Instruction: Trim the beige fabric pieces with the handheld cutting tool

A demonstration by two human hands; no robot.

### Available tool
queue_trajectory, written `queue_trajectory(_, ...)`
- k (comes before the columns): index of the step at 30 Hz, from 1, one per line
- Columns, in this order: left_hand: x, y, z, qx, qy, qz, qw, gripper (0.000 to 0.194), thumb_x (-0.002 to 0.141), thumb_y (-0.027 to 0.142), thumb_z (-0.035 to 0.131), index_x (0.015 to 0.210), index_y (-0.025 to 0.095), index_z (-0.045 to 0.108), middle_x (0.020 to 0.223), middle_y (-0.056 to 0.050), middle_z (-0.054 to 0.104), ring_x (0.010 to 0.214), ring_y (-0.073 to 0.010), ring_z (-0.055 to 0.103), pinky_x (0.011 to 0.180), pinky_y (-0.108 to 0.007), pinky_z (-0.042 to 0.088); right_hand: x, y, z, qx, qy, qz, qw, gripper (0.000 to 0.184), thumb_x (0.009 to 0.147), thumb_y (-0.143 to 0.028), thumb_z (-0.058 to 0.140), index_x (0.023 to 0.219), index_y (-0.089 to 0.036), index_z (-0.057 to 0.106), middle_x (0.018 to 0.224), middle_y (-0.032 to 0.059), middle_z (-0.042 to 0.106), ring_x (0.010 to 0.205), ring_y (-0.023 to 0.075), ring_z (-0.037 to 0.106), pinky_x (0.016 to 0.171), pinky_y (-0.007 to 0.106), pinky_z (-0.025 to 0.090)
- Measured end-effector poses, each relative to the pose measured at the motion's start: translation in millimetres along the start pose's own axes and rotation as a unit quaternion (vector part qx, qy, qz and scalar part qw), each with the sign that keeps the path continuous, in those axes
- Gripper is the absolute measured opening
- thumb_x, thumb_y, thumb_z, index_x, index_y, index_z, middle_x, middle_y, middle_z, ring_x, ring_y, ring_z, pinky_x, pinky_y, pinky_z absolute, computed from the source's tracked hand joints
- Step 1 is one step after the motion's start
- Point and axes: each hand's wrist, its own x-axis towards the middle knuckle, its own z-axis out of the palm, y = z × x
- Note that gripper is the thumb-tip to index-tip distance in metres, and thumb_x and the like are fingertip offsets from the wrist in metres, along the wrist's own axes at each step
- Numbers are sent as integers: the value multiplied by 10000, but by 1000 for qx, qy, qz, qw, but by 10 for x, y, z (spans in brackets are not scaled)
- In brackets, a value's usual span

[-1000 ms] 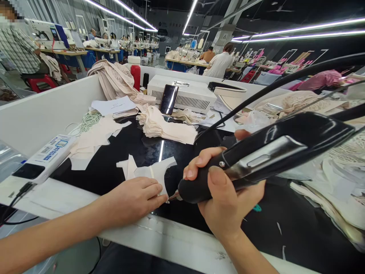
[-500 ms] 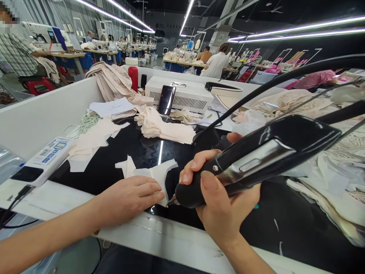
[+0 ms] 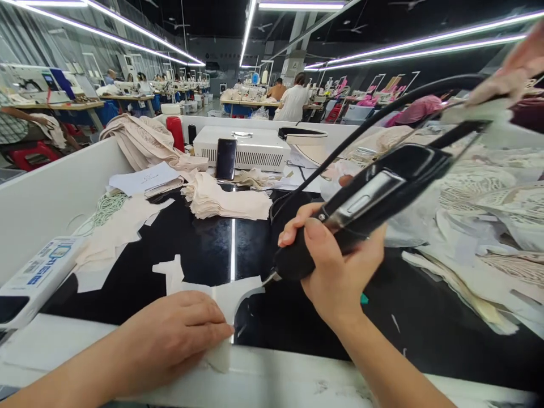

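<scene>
My left hand lies flat over a white fabric piece, fingers stretched out and pressing it near the table's front edge. The piece has a curved edge and a narrow tab at its left. My right hand is wrapped round a black corded handheld tool with a silver lever. Its thin metal tip meets the fabric's upper right corner, at the end of the curve. A stack of pale pink cut fabric pieces lies beyond my hands.
The tool's cable arches to the right. A phone leans on a white vented box. At left are more cut pieces and a white device. Lace garments heap at right, where a blurred hand reaches in.
The tool tip has moved from the fabric's near corner along the curve to its far right corner. My left hand stays on the piece. The view has turned right; a blurred hand appears there.
</scene>
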Motion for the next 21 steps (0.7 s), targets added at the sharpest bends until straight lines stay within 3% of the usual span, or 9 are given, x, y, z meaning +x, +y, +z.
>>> queue_trajectory(9,460,-206,175,109,70,28,991,249,1048,100,470,1217,123,652,1051,-94,705,1005,-221,674,910,-371,616,32,177,4,-33,-24,-5,999,345,832,-239,759,1019,-294,474,740,-81,616,511,125,591,502,292,531)
queue_trajectory(17,542,-299,302,188,12,7,982,255,1045,191,541,1268,125,644,1046,-99,670,922,-248,677,795,-406,625,20,160,13,-71,-32,22,997,379,795,-261,734,1057,-280,460,790,-62,547,592,133,562,548,313,514)
queue_trajectory(21,494,-304,316,185,25,-13,982,284,1076,215,477,1306,135,624,1073,-102,673,940,-257,672,806,-422,617,32,143,38,-69,-26,13,997,373,776,-262,728,1044,-280,469,816,-36,558,632,147,568,536,310,509)
